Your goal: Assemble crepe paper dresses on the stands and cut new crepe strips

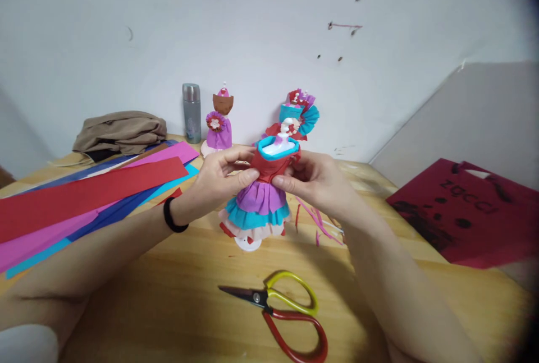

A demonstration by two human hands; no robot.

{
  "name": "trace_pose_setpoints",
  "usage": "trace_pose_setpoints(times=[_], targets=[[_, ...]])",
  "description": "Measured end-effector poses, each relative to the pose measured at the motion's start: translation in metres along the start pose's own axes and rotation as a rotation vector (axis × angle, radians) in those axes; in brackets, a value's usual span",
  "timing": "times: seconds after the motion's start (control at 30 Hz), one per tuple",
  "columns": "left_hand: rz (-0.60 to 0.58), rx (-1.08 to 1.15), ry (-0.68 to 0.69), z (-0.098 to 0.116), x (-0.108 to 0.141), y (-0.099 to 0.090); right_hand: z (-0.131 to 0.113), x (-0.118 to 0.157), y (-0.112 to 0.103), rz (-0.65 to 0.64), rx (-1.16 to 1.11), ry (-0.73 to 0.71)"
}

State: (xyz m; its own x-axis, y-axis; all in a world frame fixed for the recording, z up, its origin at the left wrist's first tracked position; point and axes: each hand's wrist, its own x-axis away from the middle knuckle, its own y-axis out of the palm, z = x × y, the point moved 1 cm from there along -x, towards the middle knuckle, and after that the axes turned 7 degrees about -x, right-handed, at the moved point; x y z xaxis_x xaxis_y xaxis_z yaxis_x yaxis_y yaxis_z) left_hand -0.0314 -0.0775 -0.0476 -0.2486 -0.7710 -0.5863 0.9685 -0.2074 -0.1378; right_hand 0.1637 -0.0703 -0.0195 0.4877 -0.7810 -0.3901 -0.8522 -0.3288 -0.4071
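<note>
Between my two hands stands a small mannequin (281, 148) dressed in crepe paper, held slightly above or on the table. Its paper dress (260, 200) has a red bodice with a blue top edge, over purple, blue and pale pink ruffled tiers. My left hand (227, 172) pinches the bodice's left side, thumb in front. On the right side, my right hand (309, 178) grips the bodice with its thumb in front and fingers behind. A white round base (247, 243) shows under the skirt. The mannequin's back is hidden.
Scissors (269, 301) lie in front. Coloured paper strips (92, 189) and a brown cloth (122, 133) are at left. Behind stand a flask (191, 113) and two dressed figures (221, 130), (305, 116). Paper scraps (318, 220) and a red bag (458, 217) are at right.
</note>
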Motion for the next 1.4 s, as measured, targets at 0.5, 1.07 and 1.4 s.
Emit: trace_pose_setpoints(times=[0.5, 1.07, 1.4], targets=[[0.139, -0.244, 0.157, 0.010, 0.002, -0.004, 0.010, -0.004, -0.004, -0.075, -0.100, -0.021], [0.006, -0.423, 0.338, 0.069, -0.049, -0.029, -0.030, 0.017, -0.015, 0.503, 0.226, -0.396], [-0.297, -0.229, 0.113, 0.088, -0.098, -0.025, -0.042, 0.017, 0.015, 0.378, 0.575, -0.674]])
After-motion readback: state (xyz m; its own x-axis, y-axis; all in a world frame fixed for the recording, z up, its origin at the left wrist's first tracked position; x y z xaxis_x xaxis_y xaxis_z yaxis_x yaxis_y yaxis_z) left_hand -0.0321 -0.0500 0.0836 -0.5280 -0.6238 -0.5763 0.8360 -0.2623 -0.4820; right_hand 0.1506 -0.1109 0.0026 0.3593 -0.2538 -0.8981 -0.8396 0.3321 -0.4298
